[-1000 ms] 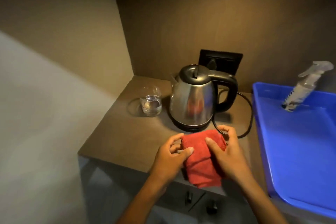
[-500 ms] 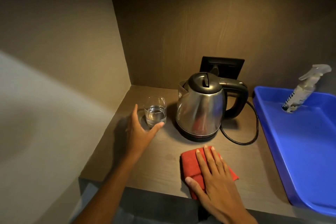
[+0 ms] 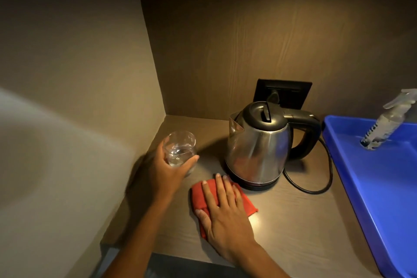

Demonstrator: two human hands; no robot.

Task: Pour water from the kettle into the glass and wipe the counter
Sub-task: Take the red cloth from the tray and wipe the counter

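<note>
A steel kettle [image 3: 259, 146] with a black lid and handle stands on its base at the back of the brown counter [image 3: 293, 221]. My left hand [image 3: 164, 171] is wrapped around a clear glass [image 3: 179, 148] holding some water, lifted and tilted just left of the kettle. My right hand [image 3: 225, 212] lies flat, fingers spread, pressing a red cloth [image 3: 244, 204] on the counter in front of the kettle.
A blue tray [image 3: 372, 187] fills the right side, with a spray bottle [image 3: 385, 122] leaning in it. The kettle's black cord [image 3: 325, 178] loops on the counter toward a black wall socket [image 3: 291, 92]. Walls close in at the left and back.
My left hand left the cloth, reached the glass, closed on it and raised it. My right hand flattened on the cloth and slid it leftward across the counter.
</note>
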